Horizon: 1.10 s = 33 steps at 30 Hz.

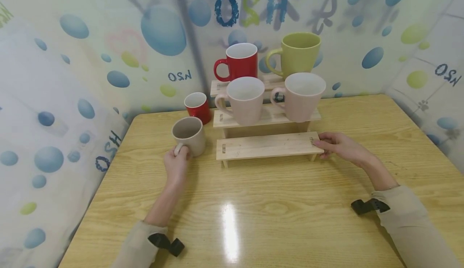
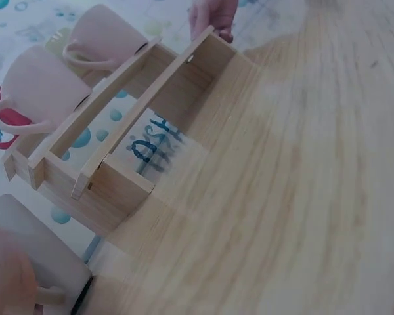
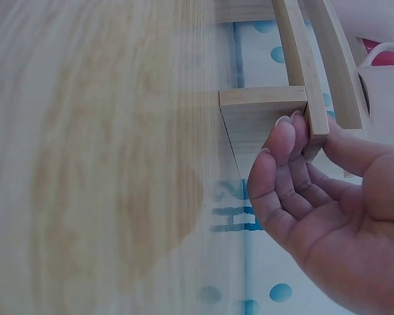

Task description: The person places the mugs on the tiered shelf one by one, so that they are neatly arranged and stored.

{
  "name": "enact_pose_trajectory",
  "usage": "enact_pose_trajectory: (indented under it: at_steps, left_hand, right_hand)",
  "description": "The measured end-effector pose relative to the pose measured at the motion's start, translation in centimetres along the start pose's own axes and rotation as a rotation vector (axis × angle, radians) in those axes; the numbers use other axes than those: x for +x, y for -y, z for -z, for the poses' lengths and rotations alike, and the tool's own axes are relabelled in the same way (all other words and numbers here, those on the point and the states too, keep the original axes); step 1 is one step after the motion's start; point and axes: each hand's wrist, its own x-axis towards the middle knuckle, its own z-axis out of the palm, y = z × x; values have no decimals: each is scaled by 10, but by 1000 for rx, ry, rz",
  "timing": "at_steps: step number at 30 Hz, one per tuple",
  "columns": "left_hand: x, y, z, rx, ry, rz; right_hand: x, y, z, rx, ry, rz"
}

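Note:
My left hand [image 1: 176, 165] grips the handle of a beige-grey mug [image 1: 195, 138], which stands upright left of a three-step wooden rack [image 1: 268, 145]. In the left wrist view, part of that hand [image 2: 10, 275] covers the mug's side. My right hand [image 1: 340, 146] pinches the right end of the rack's lowest step, thumb on top. The right wrist view shows its fingers [image 3: 280, 141] curled under the board's end. Two pale pink mugs [image 1: 246, 103] stand on the middle step. On the top step are a red mug [image 1: 243, 62] and a yellow-green mug [image 1: 301, 54].
A small red cup [image 1: 198, 107] with a white inside stands behind the beige-grey mug, near the table's back edge. The wooden table [image 1: 275, 219] meets a wall [image 1: 152, 78] printed with blue and green dots at the back and sides.

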Motion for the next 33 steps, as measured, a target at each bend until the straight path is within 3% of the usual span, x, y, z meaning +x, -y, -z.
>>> enact_pose_trajectory:
  at_steps: [8,12,20,27,33]
  left_hand:
    - [5,-4,3,-124,-100,-31]
    - [5,-6,4,-131,-125,-37]
    - [3,-16,5,-200,-153,-149]
    - [-2,-31,6,-232,-117,-243]
    - [-12,-40,2,-291,-45,-234]
  right_hand:
    - [-1,-1,0,1,5,4]
    - [-1,-1,1,-7,2,2]
    - [1,0,1,-15,2,-1]
    - [1,-2,2,-24,4,16]
    - [0,-1,1,-20,2,-5]
